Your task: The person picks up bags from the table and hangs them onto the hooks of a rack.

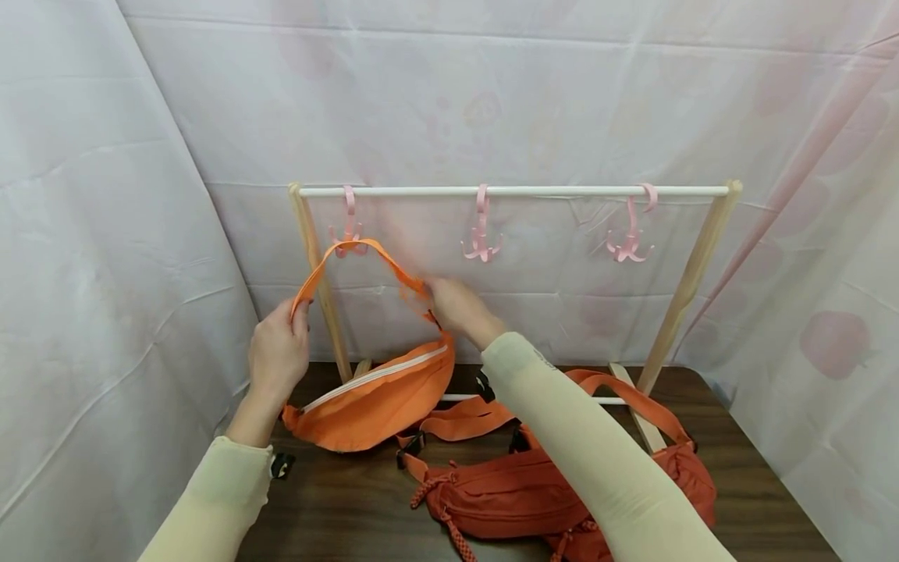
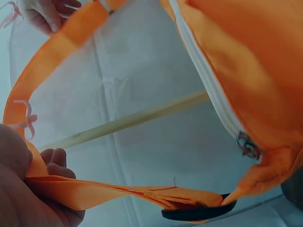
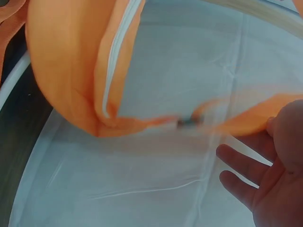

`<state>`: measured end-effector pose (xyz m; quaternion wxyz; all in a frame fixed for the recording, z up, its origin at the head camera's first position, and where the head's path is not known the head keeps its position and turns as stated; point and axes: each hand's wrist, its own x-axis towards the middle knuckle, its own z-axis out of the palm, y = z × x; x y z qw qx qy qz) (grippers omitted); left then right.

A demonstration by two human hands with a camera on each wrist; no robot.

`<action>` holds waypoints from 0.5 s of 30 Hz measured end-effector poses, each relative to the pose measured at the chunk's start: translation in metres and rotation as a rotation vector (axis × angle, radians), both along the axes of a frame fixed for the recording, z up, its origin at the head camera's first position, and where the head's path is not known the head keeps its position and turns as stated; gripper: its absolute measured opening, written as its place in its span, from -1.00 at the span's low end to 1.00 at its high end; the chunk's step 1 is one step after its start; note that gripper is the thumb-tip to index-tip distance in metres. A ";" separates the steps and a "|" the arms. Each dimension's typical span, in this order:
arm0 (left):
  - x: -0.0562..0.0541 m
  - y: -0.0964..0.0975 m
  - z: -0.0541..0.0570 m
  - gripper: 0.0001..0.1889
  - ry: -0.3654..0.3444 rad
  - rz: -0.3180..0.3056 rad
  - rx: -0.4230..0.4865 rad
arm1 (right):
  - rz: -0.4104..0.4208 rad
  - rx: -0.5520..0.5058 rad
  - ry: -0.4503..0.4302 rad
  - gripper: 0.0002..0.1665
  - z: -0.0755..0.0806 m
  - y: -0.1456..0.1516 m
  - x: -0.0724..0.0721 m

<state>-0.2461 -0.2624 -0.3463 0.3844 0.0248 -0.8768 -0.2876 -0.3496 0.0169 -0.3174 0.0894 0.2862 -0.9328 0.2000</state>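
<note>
An orange waist bag with a white zipper hangs by its strap from both hands, close over the table. My left hand grips the orange strap on the left, near a black buckle. On the other side my right hand pinches the strap between thumb and forefinger, its other fingers spread out in the right wrist view. Between the hands the strap arches up, and its top overlaps the lower prongs of the left pink hook in the head view.
The rack's white bar also carries a middle pink hook and a right one. Wooden posts hold the bar. A rust-red waist bag with an orange strap lies on the dark wooden table, partly under my right forearm.
</note>
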 end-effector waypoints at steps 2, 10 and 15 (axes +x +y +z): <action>0.002 0.000 -0.003 -0.61 -0.001 -0.004 0.005 | 0.007 0.028 0.007 -0.69 -0.002 0.001 0.000; 0.006 -0.001 -0.015 -0.68 -0.005 -0.011 0.020 | 0.003 0.040 0.008 -0.60 -0.013 0.006 0.003; 0.007 -0.002 -0.019 -0.67 -0.007 -0.023 0.031 | 0.023 0.026 0.027 -0.61 -0.021 0.014 0.006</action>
